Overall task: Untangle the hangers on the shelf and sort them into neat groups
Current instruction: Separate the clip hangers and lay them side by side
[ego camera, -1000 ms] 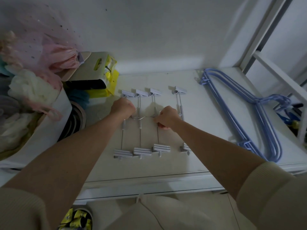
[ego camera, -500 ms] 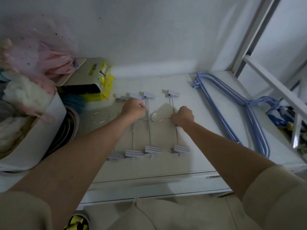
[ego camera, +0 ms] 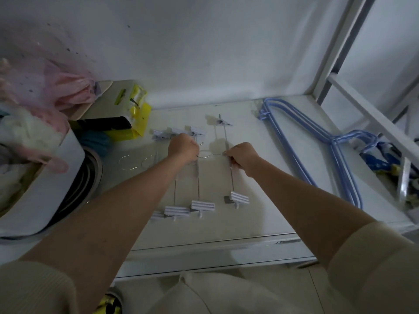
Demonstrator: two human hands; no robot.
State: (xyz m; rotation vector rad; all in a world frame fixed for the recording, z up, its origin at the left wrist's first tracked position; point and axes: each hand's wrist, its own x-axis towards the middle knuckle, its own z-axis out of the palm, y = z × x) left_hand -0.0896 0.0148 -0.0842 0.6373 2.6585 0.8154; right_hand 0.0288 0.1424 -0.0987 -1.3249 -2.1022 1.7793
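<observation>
Head view: shelf carries two groups. Blue hangers sit stacked well to the right of the right hand, already sorted. Clip hangers lie in a row under and between both hands.

Change vs half a second ago: the rightmost clip hanger now sits further back and apart from the other three, its far clip well beyond the right hand. Its wire hook spans the gap between the hands.

Left hand is curled, pinching the hook's left end near the bunched rods. Right hand is curled, pinching the rightmost rod at the hook base.

Judgement: the hook looks nearly freed from its neighbours; the left three are still to separate.
</observation>
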